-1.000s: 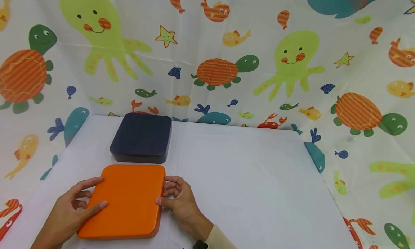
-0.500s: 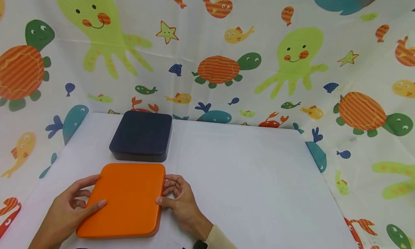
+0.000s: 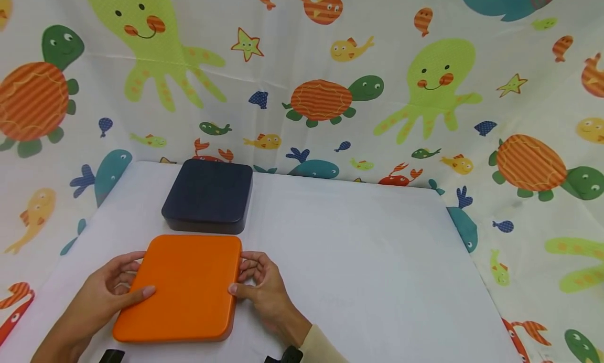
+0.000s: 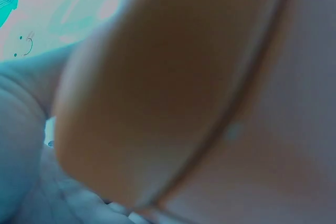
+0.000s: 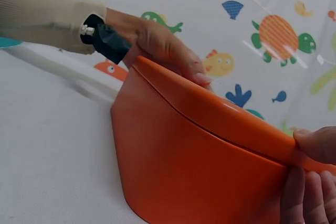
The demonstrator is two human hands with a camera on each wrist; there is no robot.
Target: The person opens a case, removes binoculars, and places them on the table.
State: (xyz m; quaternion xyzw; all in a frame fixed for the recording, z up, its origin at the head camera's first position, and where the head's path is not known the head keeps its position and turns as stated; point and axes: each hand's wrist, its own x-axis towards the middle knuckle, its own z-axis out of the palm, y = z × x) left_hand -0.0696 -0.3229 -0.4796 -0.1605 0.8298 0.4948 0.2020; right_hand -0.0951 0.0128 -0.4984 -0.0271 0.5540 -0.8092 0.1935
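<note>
Box: the orange box sat on the white table near the front edge, just in front of a dark box; the two boxes stood close but apart
Lid: in the right wrist view we saw a seam under the top rim, so we judged the upper part to be a separate lid
Left hand: our left hand gripped the left side, thumb laid on the top face, fingers curled against the side wall
Right hand: our right hand gripped the right side, thumb tip on the top edge, fingers curled at the wall
Left wrist view: too blurred to read; it showed only an orange surface close to the lens
Handling: we judged the box stiff, smooth plastic with rounded corners, probably light and somewhat slippery; not fragile by appearance
Hold points: we judged the two opposite side walls the best grip, with thumbs over the rim to steady the lid
</note>
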